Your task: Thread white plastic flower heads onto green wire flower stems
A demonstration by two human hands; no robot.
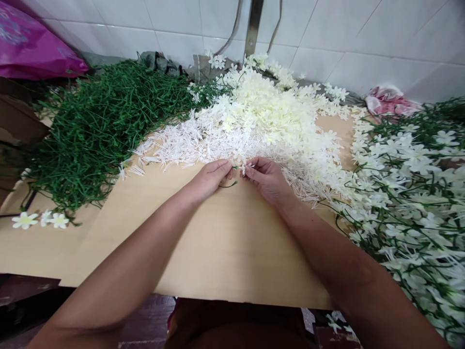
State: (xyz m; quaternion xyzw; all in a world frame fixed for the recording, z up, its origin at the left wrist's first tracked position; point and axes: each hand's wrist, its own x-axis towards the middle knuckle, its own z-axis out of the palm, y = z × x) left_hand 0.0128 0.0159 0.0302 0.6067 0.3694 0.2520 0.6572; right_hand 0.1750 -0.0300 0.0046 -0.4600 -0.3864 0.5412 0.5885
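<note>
Bare forearms (163,220) cross a tan cardboard sheet (232,252); well inside its near edge, the left hand (215,175) pinches a thin green stem (229,185), the right hand (267,177) a white flower (243,169), likely light, soft, best gripped basally.

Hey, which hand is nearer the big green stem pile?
Left. The left hand is right of the green stem pile, the right hand farther over on the same side.

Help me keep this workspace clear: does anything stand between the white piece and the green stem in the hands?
Nothing visible does. The left hand holds the stem, close to the white piece at the right hand; the white pile lies beyond both.
</note>
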